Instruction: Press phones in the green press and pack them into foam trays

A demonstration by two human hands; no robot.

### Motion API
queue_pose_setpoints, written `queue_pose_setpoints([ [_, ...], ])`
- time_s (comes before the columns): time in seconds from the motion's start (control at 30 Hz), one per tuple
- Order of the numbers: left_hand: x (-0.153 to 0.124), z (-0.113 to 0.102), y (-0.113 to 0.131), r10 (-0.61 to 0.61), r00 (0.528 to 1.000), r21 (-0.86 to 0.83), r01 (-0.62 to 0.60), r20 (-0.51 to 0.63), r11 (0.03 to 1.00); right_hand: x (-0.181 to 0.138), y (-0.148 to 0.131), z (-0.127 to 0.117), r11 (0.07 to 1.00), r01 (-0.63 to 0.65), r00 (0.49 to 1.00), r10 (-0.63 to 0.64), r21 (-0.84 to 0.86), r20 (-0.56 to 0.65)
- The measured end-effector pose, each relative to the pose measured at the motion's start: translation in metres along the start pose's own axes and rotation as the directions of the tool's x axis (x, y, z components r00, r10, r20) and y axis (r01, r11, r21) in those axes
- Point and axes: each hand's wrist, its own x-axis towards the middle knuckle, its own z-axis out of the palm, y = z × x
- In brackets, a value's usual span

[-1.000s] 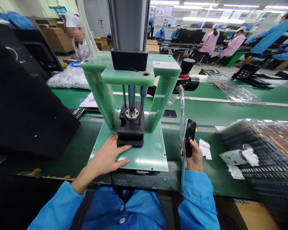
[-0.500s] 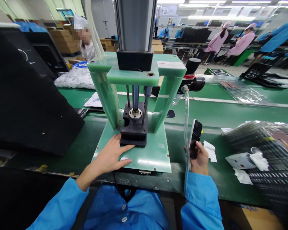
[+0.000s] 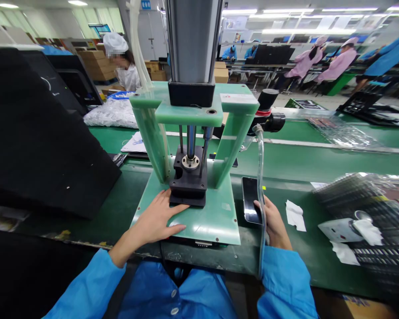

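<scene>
Head view, looking down on a green bench. Black phone (image 3: 251, 200) held in the right hand (image 3: 274, 219), just right of the press base plate (image 3: 216, 217) and low over the green conveyor belt (image 3: 286, 155). Fingers curled round the phone's right edge and near end, thumb hidden behind; glossy screen face up and tilted slightly toward the camera. Thin, flat, rounded-corner slab; long axis running away from the body, far end toward the belt, near end in the palm. Clear plastic hose (image 3: 260, 177) hanging down right beside it, crossing in front of the right hand.

Left hand (image 3: 158, 217) flat on the pale green, smooth base plate, fingers spread and holding nothing, fingertips touching the near edge of the black fixture block (image 3: 189, 184). Matte, blocky, stepped fixture; steel rods rising from it into the green press frame (image 3: 193, 108); grey metal cylinder (image 3: 193, 40) upright on top.

White paper scraps (image 3: 295, 215) on the belt right of the phone. Farther right, stacked black trays (image 3: 369, 208) under crinkled clear wrap. Large black matte panel (image 3: 36, 146) on the left. Blue sleeves on both arms. Other workers in blue and pink coats in the background.
</scene>
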Motion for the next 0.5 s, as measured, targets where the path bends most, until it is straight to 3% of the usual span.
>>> queue_pose_setpoints([
  [0.2,-0.001,0.002,0.000,-0.009,1.000,0.002,0.009,0.004,1.000,0.023,0.022,-0.002,0.951,0.119,0.993,-0.106,-0.287,0.061],
  [0.3,-0.002,0.003,0.000,-0.003,1.000,0.016,0.003,-0.008,1.000,0.031,0.035,-0.010,0.845,0.183,0.983,-0.155,-0.502,0.097],
  [0.4,-0.002,0.004,0.000,-0.012,1.000,0.027,0.012,-0.018,1.000,0.026,0.038,-0.017,0.544,0.228,0.968,-0.216,-0.807,0.128],
  [0.5,-0.003,0.005,0.000,-0.023,0.999,0.021,0.023,-0.024,1.000,0.023,0.029,-0.018,0.189,0.225,0.952,-0.250,-0.956,0.175],
])
